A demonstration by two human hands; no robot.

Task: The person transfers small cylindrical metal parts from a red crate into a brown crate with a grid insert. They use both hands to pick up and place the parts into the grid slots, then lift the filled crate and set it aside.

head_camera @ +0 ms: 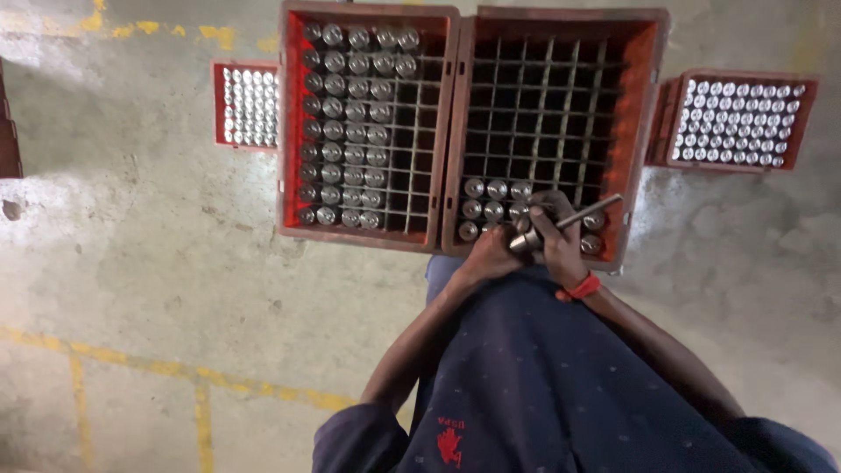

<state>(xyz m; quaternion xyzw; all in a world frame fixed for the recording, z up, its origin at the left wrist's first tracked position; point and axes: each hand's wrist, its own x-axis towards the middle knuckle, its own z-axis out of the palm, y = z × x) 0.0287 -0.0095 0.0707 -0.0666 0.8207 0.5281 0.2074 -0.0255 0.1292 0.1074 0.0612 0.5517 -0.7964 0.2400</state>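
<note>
My right hand is closed around a slim metal rod with a thicker cylindrical end, held over the near edge of the red plastic gridded crate. My left hand cups that thick end, just beside the shiny metal cylinders standing in the crate's near cells.

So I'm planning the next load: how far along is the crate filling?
Left crate is mostly filled with metal cylinders. In the right crate only the near rows hold any. Right hand holds a metal rod, left hand beside it. Most cells are empty.
</note>
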